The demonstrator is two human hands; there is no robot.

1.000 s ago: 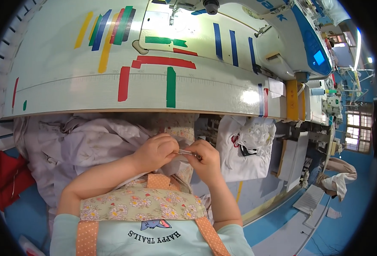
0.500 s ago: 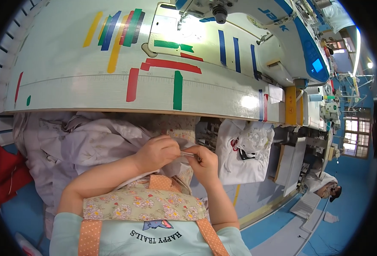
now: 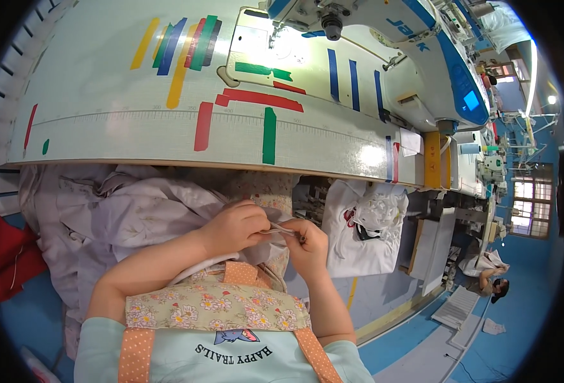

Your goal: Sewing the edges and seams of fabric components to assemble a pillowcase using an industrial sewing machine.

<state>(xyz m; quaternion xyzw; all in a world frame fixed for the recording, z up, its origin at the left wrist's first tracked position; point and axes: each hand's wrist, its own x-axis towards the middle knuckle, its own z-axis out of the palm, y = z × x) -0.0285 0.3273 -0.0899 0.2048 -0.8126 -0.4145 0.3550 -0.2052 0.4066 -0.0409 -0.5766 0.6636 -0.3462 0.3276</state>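
My left hand (image 3: 234, 226) and my right hand (image 3: 307, 246) meet in my lap, below the front edge of the sewing table (image 3: 135, 137). Both pinch a narrow strip of pale lilac fabric (image 3: 281, 228) stretched between their fingertips. The strip belongs to a heap of the same lilac cloth (image 3: 122, 214) that lies over my lap and spreads to the left. I wear a flowered apron with orange dotted straps (image 3: 212, 309). The sewing machine (image 3: 384, 45) stands at the table's far right, away from both hands.
Coloured tape strips (image 3: 263, 124) mark the tabletop. A white bag with small white pieces (image 3: 368, 230) hangs at the right under the table. Red cloth (image 3: 11, 255) lies at the far left. Another person (image 3: 492, 284) bends over the blue floor at the far right.
My hands stay together on the fabric strip. The view has tilted down slightly, so the table and machine sit lower in the picture. The person at the right has shifted.
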